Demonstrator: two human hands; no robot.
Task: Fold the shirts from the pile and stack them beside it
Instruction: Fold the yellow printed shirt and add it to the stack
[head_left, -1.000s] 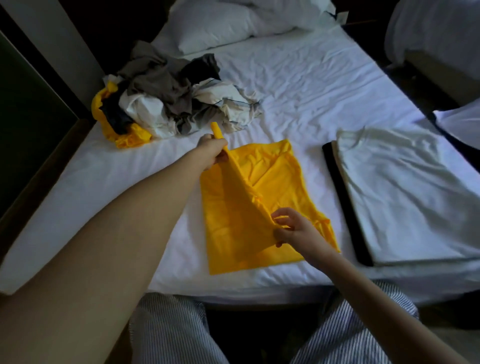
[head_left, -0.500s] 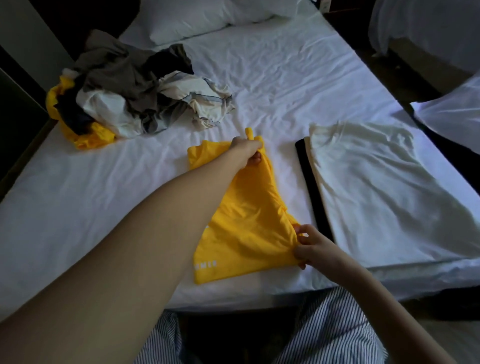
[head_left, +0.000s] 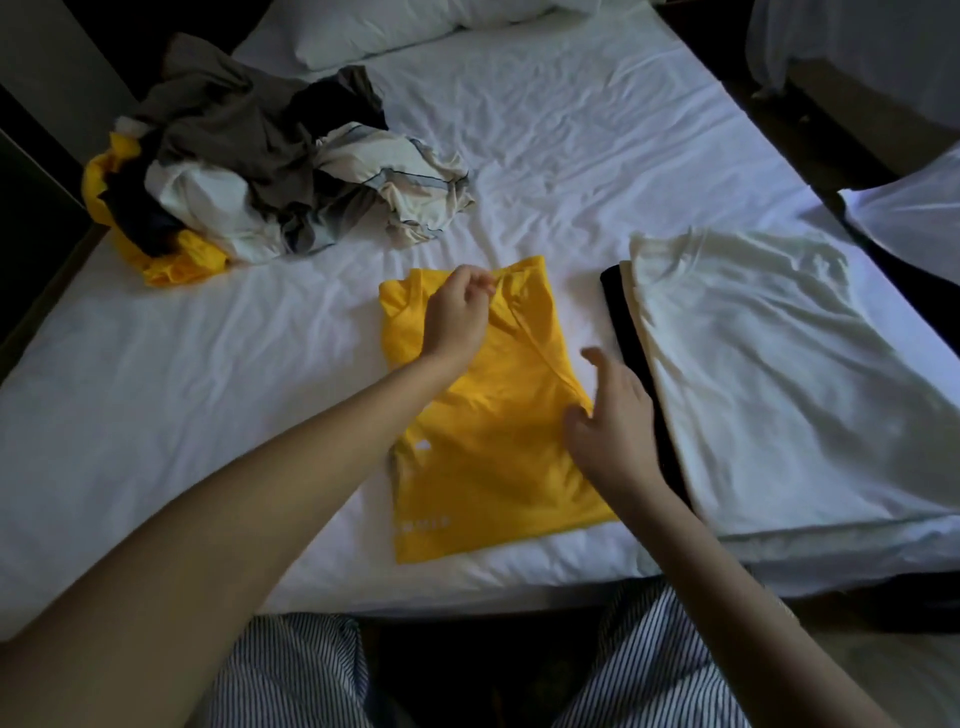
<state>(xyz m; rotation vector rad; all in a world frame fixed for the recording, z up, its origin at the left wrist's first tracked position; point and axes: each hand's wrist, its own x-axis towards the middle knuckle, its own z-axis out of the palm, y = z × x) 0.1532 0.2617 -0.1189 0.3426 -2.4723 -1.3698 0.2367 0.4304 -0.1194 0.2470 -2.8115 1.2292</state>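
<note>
A yellow shirt (head_left: 493, 467) lies partly folded on the white bed (head_left: 156, 415), near its front edge. My left hand (head_left: 457, 312) pinches the shirt's top edge by the collar. Over the shirt's right edge my right hand (head_left: 608, 421) hovers with spread fingers, holding nothing. The pile of unfolded shirts (head_left: 249, 171), grey, white, black and yellow, sits at the back left. To the right of the yellow shirt is the stack: a folded white shirt (head_left: 769, 374) on top of a black one (head_left: 639, 364).
A white pillow (head_left: 395, 26) lies at the head of the bed. A second bed or bedding (head_left: 909, 218) shows at the right edge. My striped trousers (head_left: 291, 670) are at the bed's front edge. A dark wall runs along the left.
The lifted left half of the yellow shirt has been brought over to the right and laid down. My right hand has let go of the lower edge; my left still pinches the top.
</note>
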